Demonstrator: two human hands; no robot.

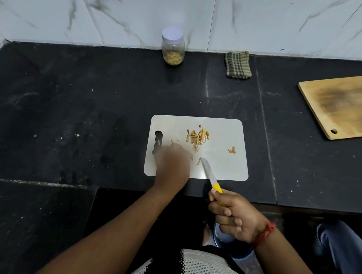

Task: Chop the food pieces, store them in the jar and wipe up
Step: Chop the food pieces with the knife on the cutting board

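Hidden: your left hand (173, 157) is motion-blurred low on the white board (222, 170); its grip cannot be told.
Right hand (232, 215): your fingers are closed round the yellow handle of the knife (208, 173), blade tip over the board.
Food pieces (197, 136): a cut pile mid-board, one stray bit (231, 150) well apart.
Jar (173, 46): lidded, at the wall, chopped pieces in its bottom.
Cloth (238, 64): folded on the surface (72, 110), near the jar.
Cut off: wooden board (341, 105) at the frame's right edge.

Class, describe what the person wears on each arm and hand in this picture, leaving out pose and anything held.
Both forearms are bare, with no sleeves or gloves visible. The right hand has a red thread band tied round its wrist. The left hand is blurred; no ring or band shows there.
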